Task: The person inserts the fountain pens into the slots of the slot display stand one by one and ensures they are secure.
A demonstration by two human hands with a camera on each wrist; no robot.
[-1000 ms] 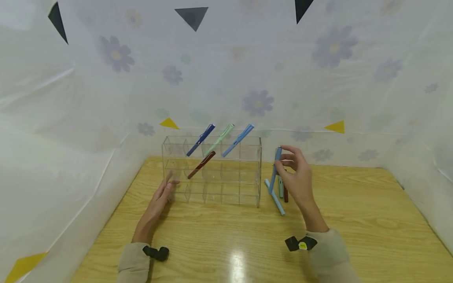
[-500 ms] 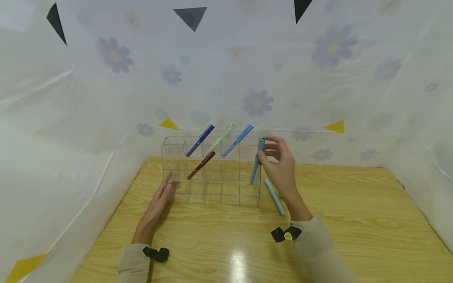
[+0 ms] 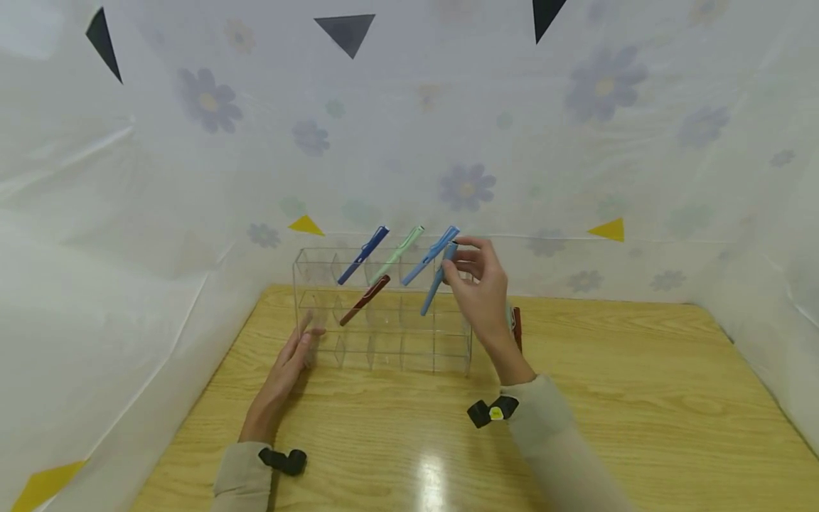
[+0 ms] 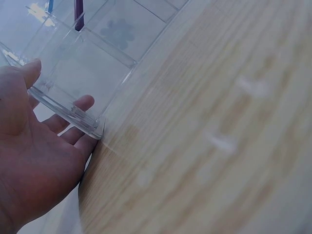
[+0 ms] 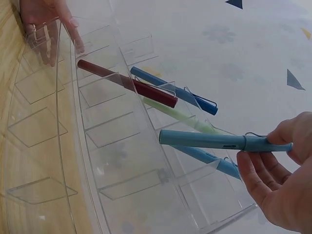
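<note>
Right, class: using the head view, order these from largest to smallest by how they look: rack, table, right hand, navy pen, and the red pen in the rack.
1. Table
2. Rack
3. Right hand
4. Navy pen and red pen: too alike to rank.

1. Easiest way in is over the wooden tabletop on the near side, into the near row of the acrylic pen rack. Watch the see-through dividers, they wall off every slot.
2. Far row: dark blue pen, pale green pen and light blue pen stick up slanted; there's room left of them.
3. Middle row: dark red pen pokes up left of centre, right hand with the teal-blue pen hogs the right.
4. Left hand blocks the left end.
</note>
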